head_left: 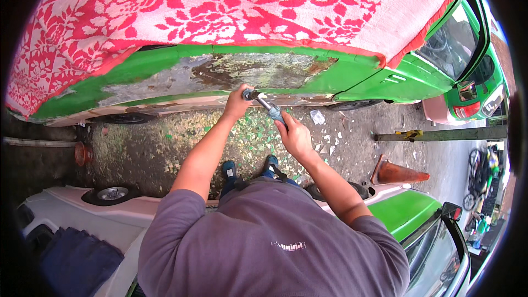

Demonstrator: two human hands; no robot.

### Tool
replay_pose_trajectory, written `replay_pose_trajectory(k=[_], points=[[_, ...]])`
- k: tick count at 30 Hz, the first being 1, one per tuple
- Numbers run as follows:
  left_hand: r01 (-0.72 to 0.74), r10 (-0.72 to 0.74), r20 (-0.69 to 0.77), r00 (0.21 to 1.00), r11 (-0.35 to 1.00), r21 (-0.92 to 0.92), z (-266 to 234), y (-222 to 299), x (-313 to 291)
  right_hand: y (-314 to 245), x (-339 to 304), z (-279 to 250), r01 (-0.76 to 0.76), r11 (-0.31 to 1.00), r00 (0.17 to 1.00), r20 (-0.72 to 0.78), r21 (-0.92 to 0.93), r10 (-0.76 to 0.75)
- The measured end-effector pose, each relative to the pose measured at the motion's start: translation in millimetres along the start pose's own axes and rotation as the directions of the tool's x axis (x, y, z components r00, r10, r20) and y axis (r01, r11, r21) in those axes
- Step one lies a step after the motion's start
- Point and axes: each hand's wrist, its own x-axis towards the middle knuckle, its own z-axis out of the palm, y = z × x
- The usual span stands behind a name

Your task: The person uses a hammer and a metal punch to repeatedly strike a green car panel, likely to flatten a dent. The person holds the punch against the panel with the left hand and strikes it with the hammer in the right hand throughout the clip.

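Note:
My right hand (297,136) is wrapped round the bluish-grey grip of a hammer-like tool (267,103) with a shiny metal shaft. At its other end my left hand (237,103) closes on a rounded grey part; the fingers hide whether it is the tool's head or a separate piece. Both hands are in front of a green car body panel (324,80). Bare metal and brown, rusty patches (247,70) show where the paint is gone. From this angle I cannot tell whether the tool touches the panel.
A red and pink floral blanket (220,5) covers the car's upper part. Paint flakes (258,137) litter the ground under my feet. Behind me stands another car (401,212). An orange cone (401,172) lies on its side near a post (440,134) at the right.

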Motion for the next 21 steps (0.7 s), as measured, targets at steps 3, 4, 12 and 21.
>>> replay_pose_trajectory(k=[3,4,12,21], points=[[0.031,-0.031,0.008,0.999,0.999,0.031,2,11,0,4,2,1,0.018,0.998,0.999,-0.044,0.053,-0.016],[0.113,-0.115,0.013,0.993,0.991,0.077,2,9,5,1,2,-1,0.023,0.994,0.997,-0.073,0.109,-0.015],[0.026,-0.035,-0.094,0.995,0.995,-0.100,13,-10,-1,7,5,13,0.001,0.999,1.000,0.024,0.045,-0.002],[-0.030,0.017,-0.109,0.994,0.992,-0.123,21,-19,-15,14,2,19,0.000,1.000,0.997,0.071,0.002,0.000]])
